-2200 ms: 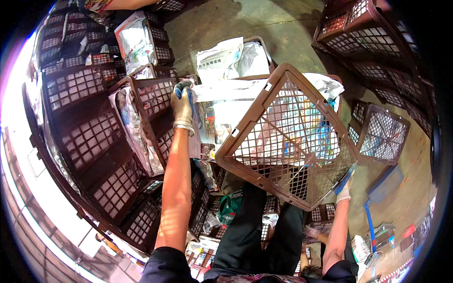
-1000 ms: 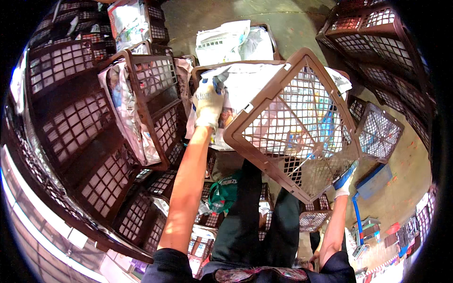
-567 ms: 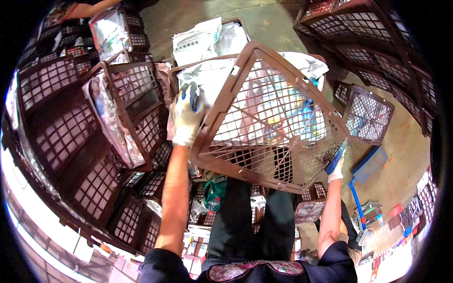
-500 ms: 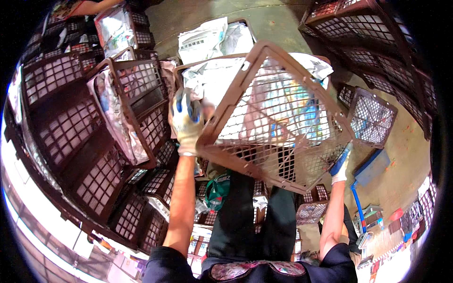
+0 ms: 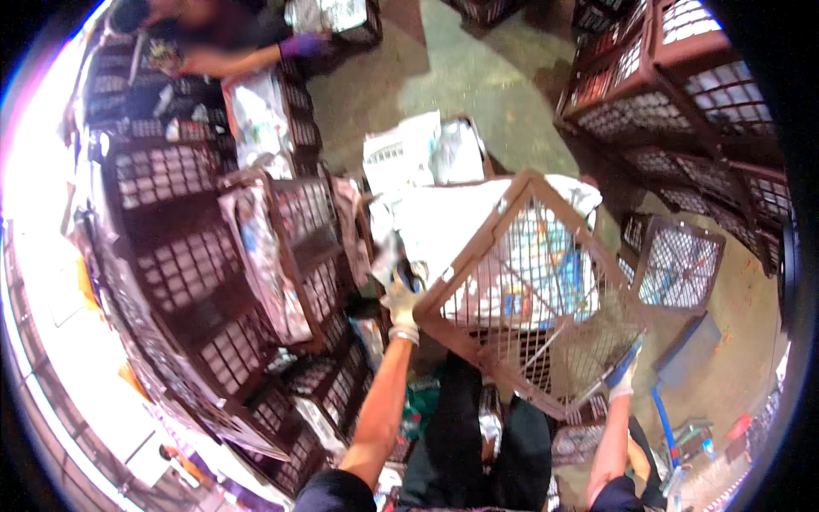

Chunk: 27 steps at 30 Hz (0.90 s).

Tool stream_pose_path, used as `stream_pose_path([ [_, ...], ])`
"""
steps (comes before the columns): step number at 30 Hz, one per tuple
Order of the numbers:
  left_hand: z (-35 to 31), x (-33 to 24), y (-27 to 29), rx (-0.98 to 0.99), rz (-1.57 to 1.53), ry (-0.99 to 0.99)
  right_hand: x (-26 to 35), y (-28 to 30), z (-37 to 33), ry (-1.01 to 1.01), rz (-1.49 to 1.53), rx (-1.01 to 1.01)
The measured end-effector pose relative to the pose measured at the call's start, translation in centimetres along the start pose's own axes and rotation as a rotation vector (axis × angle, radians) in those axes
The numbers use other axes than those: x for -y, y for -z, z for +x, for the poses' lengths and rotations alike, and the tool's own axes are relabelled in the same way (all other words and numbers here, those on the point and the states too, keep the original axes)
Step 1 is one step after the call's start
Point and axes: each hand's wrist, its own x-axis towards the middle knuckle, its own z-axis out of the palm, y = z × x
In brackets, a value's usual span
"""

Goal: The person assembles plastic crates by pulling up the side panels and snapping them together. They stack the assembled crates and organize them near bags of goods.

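Observation:
A brown plastic mesh crate (image 5: pixel 485 357) hangs tilted in front of my legs, one corner pointing away from me. My left hand (image 5: pixel 404 300), in a pale glove with dark fingers, is closed at its left corner; the fingertips are partly blurred. My right hand (image 5: pixel 625 374), in a white and blue glove, grips the crate's lower right side. Through the mesh I see colourful packages (image 5: pixel 533 277) lying below. White paper sheets (image 5: pixel 426 220) cover the area beyond the crate's left edge.
Brown crates with paper linings (image 5: pixel 175 175) are stacked along the left, more crates (image 5: pixel 699 102) at the right. A mesh crate (image 5: pixel 678 264) and a blue dustpan (image 5: pixel 688 350) with a long handle are on the floor at right. A co-worker's purple-gloved hand (image 5: pixel 304 44) reaches in at the top left.
The view has shifted, so the scene sits lower and further right. Both my hands stay at the crate, which keeps its tilt. More of the co-worker's arm shows.

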Motion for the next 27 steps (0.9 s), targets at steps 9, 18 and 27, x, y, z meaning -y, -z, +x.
stream_pose_path([
  [9,6.9,15.0,-7.9,0.044,-0.396,0.173,-5.4,0.9,4.0,0.002,0.147,0.092],
  [18,-3.9,-0.2,6.6,-0.138,-0.252,-0.287,-6.1,6.1,1.1,0.234,-0.243,0.055],
  [27,-3.3,-14.9,8.5,-0.439,-0.001,-0.9,-5.5,7.5,-3.2,-0.087,0.337,-0.094],
])
